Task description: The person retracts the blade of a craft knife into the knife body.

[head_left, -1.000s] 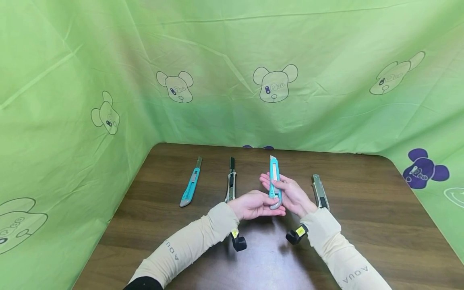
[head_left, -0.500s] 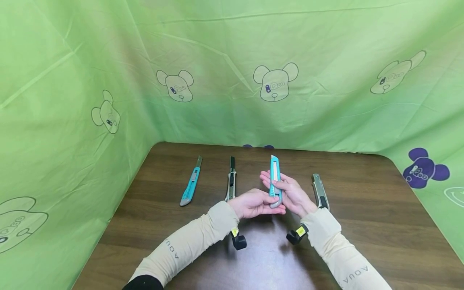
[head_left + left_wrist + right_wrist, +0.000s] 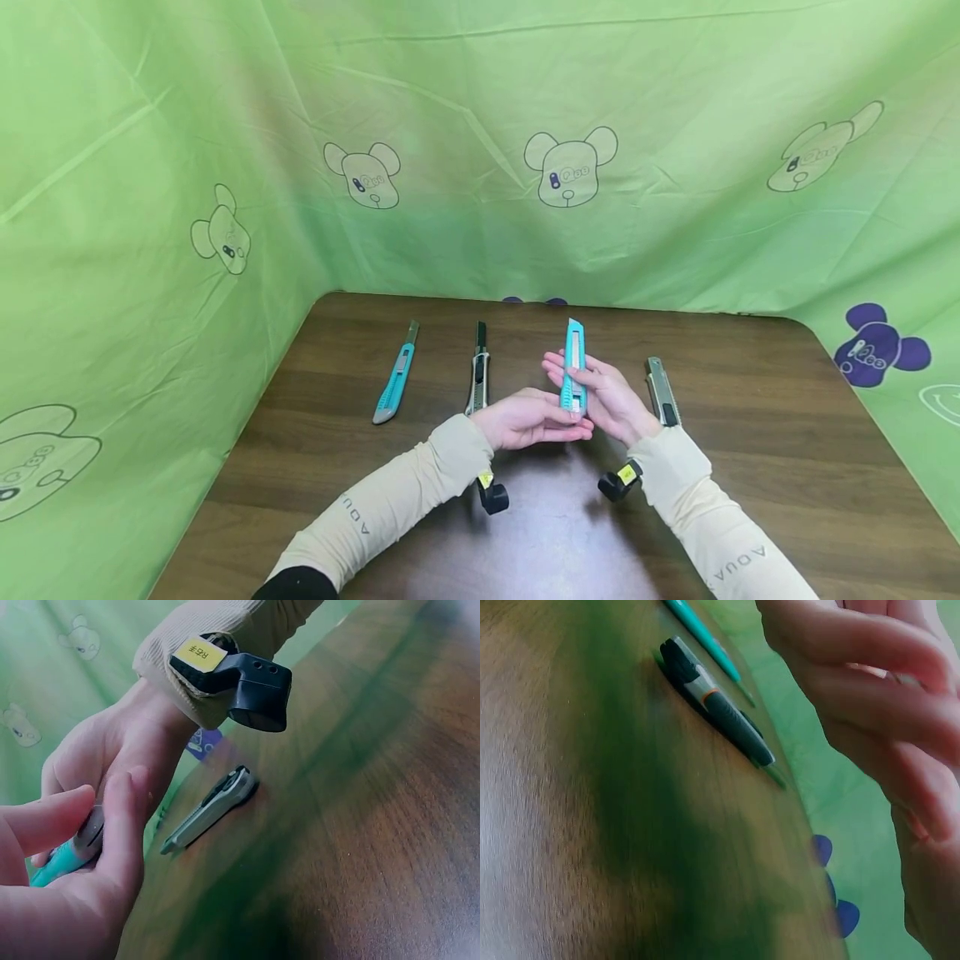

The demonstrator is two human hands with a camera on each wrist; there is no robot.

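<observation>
A turquoise box cutter is held up above the table between both hands, its tip pointing away from me. The left hand pinches its near end between thumb and fingers; in the left wrist view that grey end shows between them. With its thumb across the middle of the handle, the right hand grips the same cutter from the right, fingers behind it. In the right wrist view, fingers fill the upper right and hide most of the cutter.
On the brown wooden table lie a second turquoise cutter at left, a silver-and-black cutter partly behind the left wrist, and a grey cutter beside the right wrist. A green printed cloth stands around the table's back and sides.
The held box cutter has shifted slightly right and away from me, with the right hand moving a little right. Its grey near end is now mostly covered by the left hand.
</observation>
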